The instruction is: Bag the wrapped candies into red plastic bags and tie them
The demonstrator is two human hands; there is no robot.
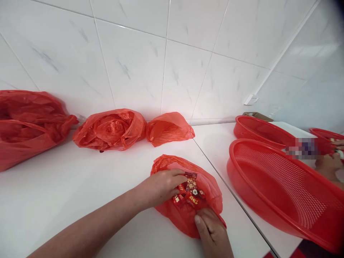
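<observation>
Wrapped packets (191, 190), brown and red, bunched in the mouth of an open red bag (172, 218). Bag lies on the white desk (120, 190), film slack and creased, just left of a seam.

Left hand (162, 186) reaches over the bag's left rim, fingers half curled, tips at the packets. Whether any packet is gripped, cannot tell. Right hand (211, 227) at the near rim, thumb bent, appears to pinch the film; fingertips partly hidden.

Risks, my reading: packets sit high and close to the opening, so a sharp tug on the near rim might tip some out. Film looks thin; hard pulling at the pinch, or a wrapper corner, could split it. If the right hand let go, the soft wall might fold over the packets and hide them. A loose one could slide towards the seam.

Further out: red basket (233, 168) beyond the seam, apart from the bag; second basket (238, 130) behind it. Three more red bags, left (32, 139), middle (115, 130), right (170, 129), stand along the tiled wall (134, 71). Another person's hand (329, 163) far right, well clear; collision unlikely.
</observation>
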